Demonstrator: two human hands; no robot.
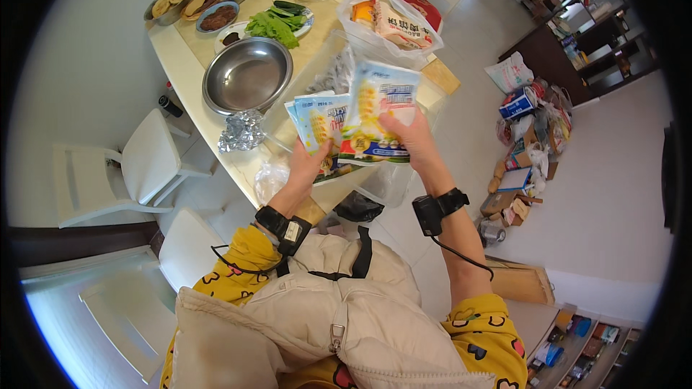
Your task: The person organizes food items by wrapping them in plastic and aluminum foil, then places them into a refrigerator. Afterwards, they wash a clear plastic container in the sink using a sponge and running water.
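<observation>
My left hand (pixel 304 174) grips a small stack of blue-and-white printed food packets (pixel 319 119), held over the near end of the table. In my right hand (pixel 410 138) is a similar packet (pixel 378 108) bearing a picture of corn; its edge overlaps the left-hand stack. Beneath both hands is a clear plastic container (pixel 294 100) with crumpled clear wrapping (pixel 335 73) in it. The packets hide much of its inside. Left of the packets lies crumpled aluminium foil (pixel 241 131), and beyond it stands an empty stainless steel basin (pixel 248 75).
A white plastic bag (pixel 348 8) of packaged food stands at the table's (pixel 189 100) right side. Plates of lettuce (pixel 273 27) and minced meat (pixel 217 17) sit farther back. White chairs (pixel 151 156) flank the left; bags and boxes (pixel 519 156) line the right wall.
</observation>
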